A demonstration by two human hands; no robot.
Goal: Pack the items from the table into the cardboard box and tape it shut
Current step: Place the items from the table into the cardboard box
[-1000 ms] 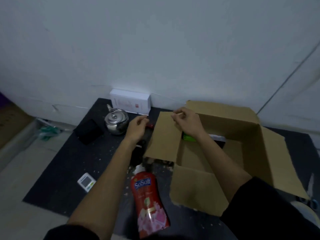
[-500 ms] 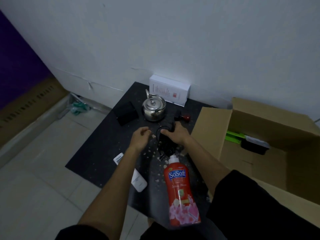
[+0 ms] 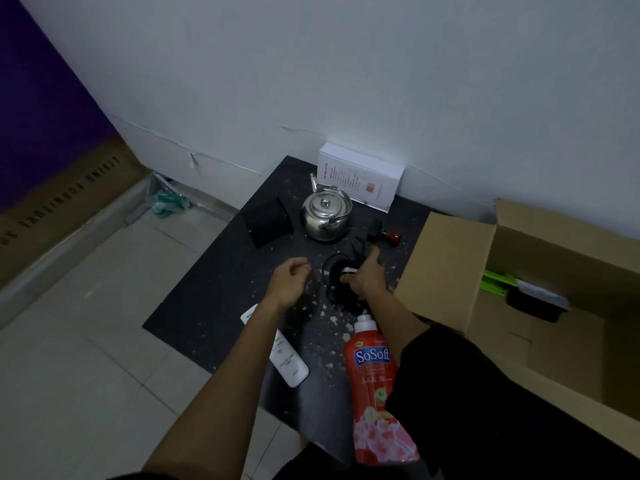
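An open cardboard box (image 3: 446, 268) stands at the right on a dark speckled table (image 3: 214, 296), with a green item (image 3: 495, 284) and a black item (image 3: 535, 301) inside. My right hand (image 3: 365, 277) grips a black corded device (image 3: 341, 282) in the middle of the table. Just left of it, my left hand (image 3: 289, 280) hovers with loosely curled fingers and holds nothing. A steel kettle (image 3: 325, 216), a black wallet (image 3: 268, 221), a red-handled stamp (image 3: 386, 234), a white remote (image 3: 285, 356) and a red SoSoft bottle (image 3: 375, 393) lie on the table.
A white carton (image 3: 360, 180) leans against the wall behind the kettle. Pale tiled floor (image 3: 86, 341) lies to the left, with a green bundle (image 3: 168, 202) by the skirting. White crumbs are scattered over the table.
Both hands left the box flap and came down to the table. My right hand has taken hold of the black corded device. The view swung left, away from the box.
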